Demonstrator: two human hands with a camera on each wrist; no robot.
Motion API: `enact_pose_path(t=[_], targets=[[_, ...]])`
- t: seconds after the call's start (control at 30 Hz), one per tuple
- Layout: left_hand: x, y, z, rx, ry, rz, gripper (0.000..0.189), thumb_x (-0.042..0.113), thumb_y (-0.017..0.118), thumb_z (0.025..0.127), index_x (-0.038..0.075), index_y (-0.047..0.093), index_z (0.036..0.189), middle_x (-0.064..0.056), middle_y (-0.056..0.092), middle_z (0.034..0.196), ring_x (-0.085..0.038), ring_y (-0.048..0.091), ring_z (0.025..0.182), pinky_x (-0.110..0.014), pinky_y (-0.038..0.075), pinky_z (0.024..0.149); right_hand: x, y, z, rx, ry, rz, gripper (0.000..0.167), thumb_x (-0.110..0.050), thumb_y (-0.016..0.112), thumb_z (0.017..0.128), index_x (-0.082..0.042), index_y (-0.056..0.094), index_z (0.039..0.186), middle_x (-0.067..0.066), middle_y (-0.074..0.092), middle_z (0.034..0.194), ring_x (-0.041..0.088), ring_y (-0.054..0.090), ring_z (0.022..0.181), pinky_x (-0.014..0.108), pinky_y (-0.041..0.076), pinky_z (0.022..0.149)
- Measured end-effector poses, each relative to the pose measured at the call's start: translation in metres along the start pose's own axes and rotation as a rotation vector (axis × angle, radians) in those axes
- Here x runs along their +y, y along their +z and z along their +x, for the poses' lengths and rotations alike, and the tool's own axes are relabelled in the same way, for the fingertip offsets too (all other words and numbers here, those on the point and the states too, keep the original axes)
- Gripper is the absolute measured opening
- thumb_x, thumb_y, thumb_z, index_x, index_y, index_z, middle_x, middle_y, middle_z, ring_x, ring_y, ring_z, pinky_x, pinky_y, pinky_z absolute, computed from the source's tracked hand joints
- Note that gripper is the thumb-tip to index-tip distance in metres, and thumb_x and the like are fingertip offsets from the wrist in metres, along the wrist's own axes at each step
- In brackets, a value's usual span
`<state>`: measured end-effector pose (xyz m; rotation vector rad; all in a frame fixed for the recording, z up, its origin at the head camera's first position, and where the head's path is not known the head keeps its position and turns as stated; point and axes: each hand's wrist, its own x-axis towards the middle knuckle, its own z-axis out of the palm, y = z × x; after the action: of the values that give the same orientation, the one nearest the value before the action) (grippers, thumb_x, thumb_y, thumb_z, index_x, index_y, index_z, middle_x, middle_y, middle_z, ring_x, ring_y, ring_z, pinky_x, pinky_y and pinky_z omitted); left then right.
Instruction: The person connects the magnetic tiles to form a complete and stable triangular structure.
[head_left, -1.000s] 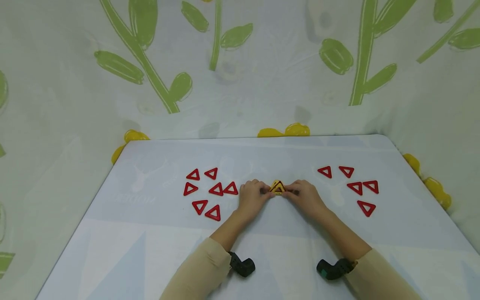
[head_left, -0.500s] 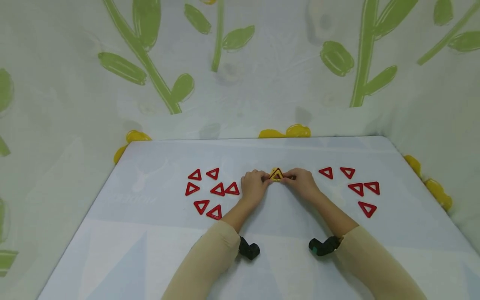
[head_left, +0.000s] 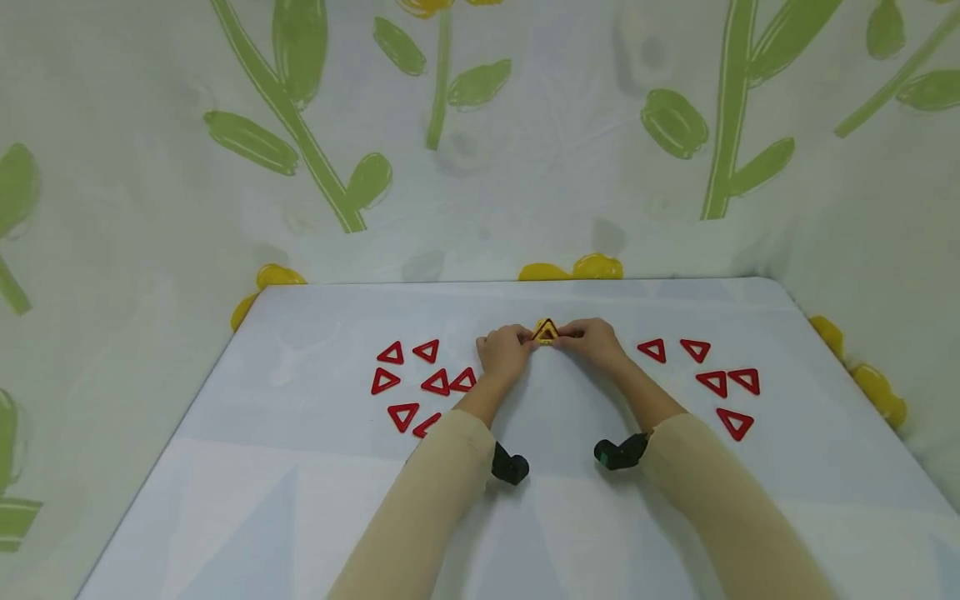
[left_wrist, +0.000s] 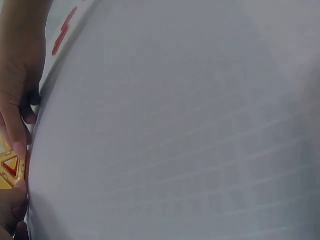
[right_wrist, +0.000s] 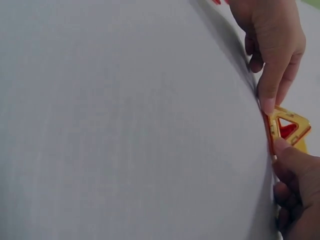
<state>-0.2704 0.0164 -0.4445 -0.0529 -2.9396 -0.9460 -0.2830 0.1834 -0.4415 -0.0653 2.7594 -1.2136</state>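
Both hands meet at a small yellow triangular piece built of magnetic tiles (head_left: pixel 546 332), toward the far side of the table. The left hand (head_left: pixel 504 350) pinches its left side between thumb and fingers, and the right hand (head_left: pixel 596 340) pinches its right side. In the right wrist view the yellow triangle frame (right_wrist: pixel 292 114) has an open middle, with red showing through it and along its lower edge. The left wrist view catches the same piece at its left border, with fingertips on both sides.
Several red triangle tiles (head_left: pixel 402 407) lie flat left of the hands, some partly behind the left sleeve (head_left: pixel 427 500). Several more red tiles (head_left: pixel 744 372) lie on the right. The pale table (head_left: pixel 330 317) ends at a leaf-printed cloth (head_left: pixel 525 192). Black wrist devices (head_left: pixel 619 454) hang from the sleeves.
Both hands have carried the yellow piece away from the body, toward the table's far edge and slightly left, keeping their pinch. The left forearm now covers part of the nearest left red tile.
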Motion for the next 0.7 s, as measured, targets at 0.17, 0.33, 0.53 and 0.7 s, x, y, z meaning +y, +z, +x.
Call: enact_pose_path(t=[0.17,0.33,0.53,0.7], targets=[[-0.005,-0.01,0.009,-0.009,-0.049,0.029,0.022,0.031,0.067,0.088,0.018,0.073,0.104,0.005,0.071,0.104,-0.022,0.06,0.096,-0.04,0.03,0.087,-0.009,0.008,0.012,0.022,0.012,0.01,0.032,-0.023,0.071,0.085,-0.001,0.07,0.108,0.015,0.068,0.11,0.026,0.058,0.1,0.036,0.046,0.084],[-0.006,-0.014,0.012,-0.052,-0.076,0.033,0.025,0.032,0.067,0.087,0.018,0.072,0.106,0.004,0.07,0.106,-0.022,0.061,0.099,-0.042,0.03,0.09,-0.013,0.012,0.014,0.023,0.047,-0.004,0.032,-0.024,0.07,0.086,-0.002,0.07,0.109,0.015,0.066,0.113,0.027,0.057,0.105,0.039,0.044,0.089],[-0.005,-0.017,0.01,-0.065,-0.079,0.029,0.036,0.037,0.069,0.085,0.017,0.069,0.114,0.003,0.069,0.099,-0.02,0.058,0.094,-0.041,0.03,0.089,-0.009,0.011,0.008,0.053,-0.005,-0.01,0.035,-0.027,0.07,0.085,-0.001,0.069,0.11,0.015,0.067,0.108,0.026,0.057,0.096,0.036,0.044,0.082],[-0.009,-0.019,0.0,-0.064,-0.073,0.008,0.043,0.042,0.07,0.083,0.016,0.067,0.117,0.002,0.066,0.094,-0.02,0.057,0.092,-0.041,0.032,0.088,0.0,0.005,0.0,0.059,-0.056,-0.048,0.038,-0.028,0.071,0.085,-0.002,0.068,0.112,0.014,0.067,0.102,0.023,0.056,0.089,0.032,0.044,0.076]])
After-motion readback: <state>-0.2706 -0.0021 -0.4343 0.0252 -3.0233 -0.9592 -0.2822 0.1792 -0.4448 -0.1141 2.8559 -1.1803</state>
